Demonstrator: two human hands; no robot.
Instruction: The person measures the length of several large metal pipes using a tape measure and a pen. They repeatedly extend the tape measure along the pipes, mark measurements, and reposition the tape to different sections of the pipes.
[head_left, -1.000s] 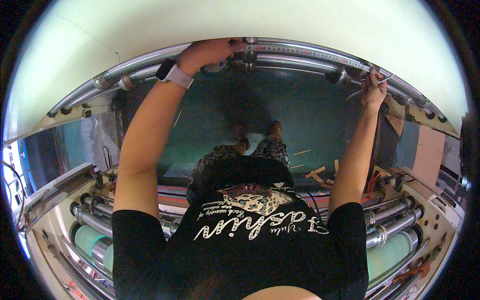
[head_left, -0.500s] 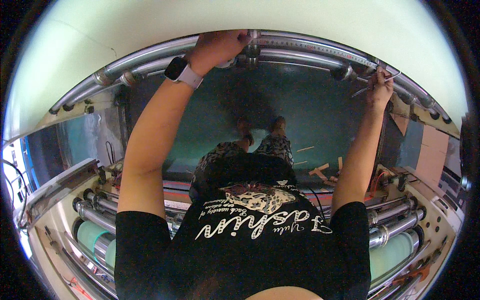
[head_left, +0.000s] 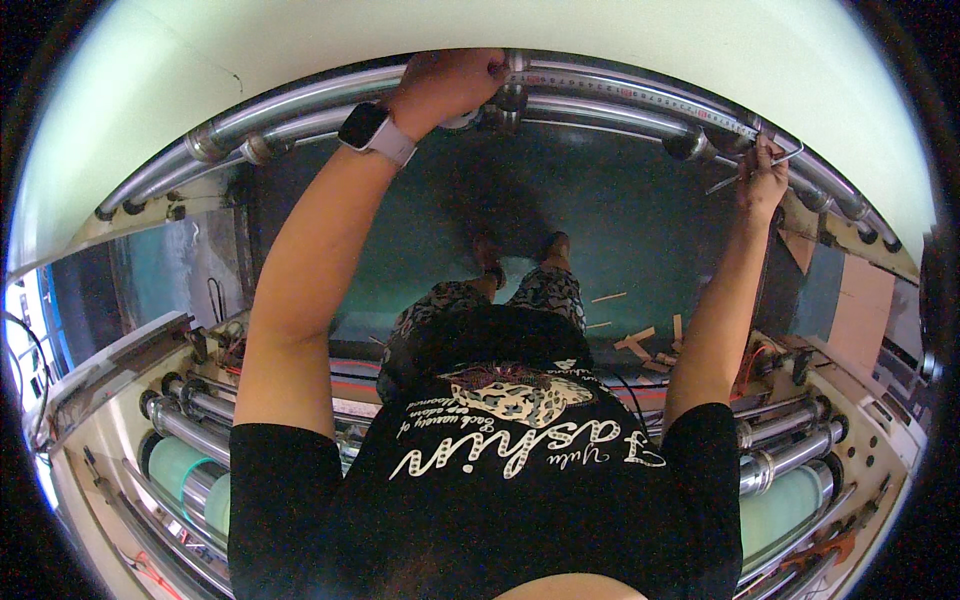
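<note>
"Along the upper steel roller (head_left: pixel 300 102), where does the measuring tape (head_left: pixel 660 100) lie?"

"Between the hands: it runs from just beside the left hand (head_left: pixel 455 84), near a metal collar (head_left: pixel 517 62), across to the right hand (head_left: pixel 764 182)."

"Why that wide hold?"

"Probably so the strip lies straight and flat against the roller; the metal offers it a firm backing."

"And the hands themselves?"

"They're well apart. The right is clenched around a bent metal rod (head_left: pixel 722 185), its fingertips up beside the tape; tucking the rod into the palm likely leaves them free. The left's fingers are curled, but I can't tell whether they pinch the tape."
</note>
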